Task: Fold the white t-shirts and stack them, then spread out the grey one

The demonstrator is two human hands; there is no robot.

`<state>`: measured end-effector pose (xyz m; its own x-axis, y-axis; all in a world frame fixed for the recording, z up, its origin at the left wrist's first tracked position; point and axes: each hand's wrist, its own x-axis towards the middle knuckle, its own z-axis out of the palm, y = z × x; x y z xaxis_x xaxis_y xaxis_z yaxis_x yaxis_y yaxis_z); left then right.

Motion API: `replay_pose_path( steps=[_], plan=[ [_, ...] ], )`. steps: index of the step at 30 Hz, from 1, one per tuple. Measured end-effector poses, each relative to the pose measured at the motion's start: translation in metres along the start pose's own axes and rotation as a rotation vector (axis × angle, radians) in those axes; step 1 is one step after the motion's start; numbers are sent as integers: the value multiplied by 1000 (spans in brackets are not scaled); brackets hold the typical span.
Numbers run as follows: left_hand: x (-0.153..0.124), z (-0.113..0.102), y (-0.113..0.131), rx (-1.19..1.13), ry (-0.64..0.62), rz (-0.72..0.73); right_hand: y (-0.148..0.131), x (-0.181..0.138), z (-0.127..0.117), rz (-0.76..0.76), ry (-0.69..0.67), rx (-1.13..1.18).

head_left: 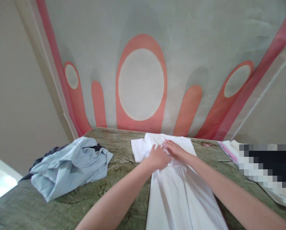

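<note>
A white short-sleeved dress [181,198] lies lengthwise on the wood-patterned table, its collar end toward the far edge and its long lower part running toward me. One sleeve sticks out to the left. On the upper part of the dress rests my left hand [159,156], fingers spread and slightly bent over the cloth. Just beside it, a little farther away, my right hand [175,149] lies flat with its fingers stretched out. Both hands press on the fabric, and small creases show around them. The bottom hem is out of view.
A crumpled light blue shirt [73,166] with dark cloth [47,155] under it lies on the left of the table [124,188]. Folded clothes [229,147] sit at the right edge, partly pixelated. Behind the table hangs a grey backdrop [143,19] with red arches.
</note>
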<state>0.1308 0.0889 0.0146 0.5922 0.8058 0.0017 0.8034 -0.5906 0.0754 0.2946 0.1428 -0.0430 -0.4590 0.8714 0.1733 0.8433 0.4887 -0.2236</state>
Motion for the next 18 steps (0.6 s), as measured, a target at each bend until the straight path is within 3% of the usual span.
replay_pose_path(
  steps=[4, 8, 13, 18],
  plan=[
    [5, -18, -62, -112, 113, -335, -18, 9, 5, 41, -31, -13],
    [5, -15, -120, -209, 133, -605, -31, 1, -1, 101, -103, -26],
    [4, -10, -153, -463, 128, -681, -35, 0, -5, 123, -134, -39],
    [-1, -19, -150, -854, 62, -614, -35, 0, -5, 127, -120, -49]
  ],
)
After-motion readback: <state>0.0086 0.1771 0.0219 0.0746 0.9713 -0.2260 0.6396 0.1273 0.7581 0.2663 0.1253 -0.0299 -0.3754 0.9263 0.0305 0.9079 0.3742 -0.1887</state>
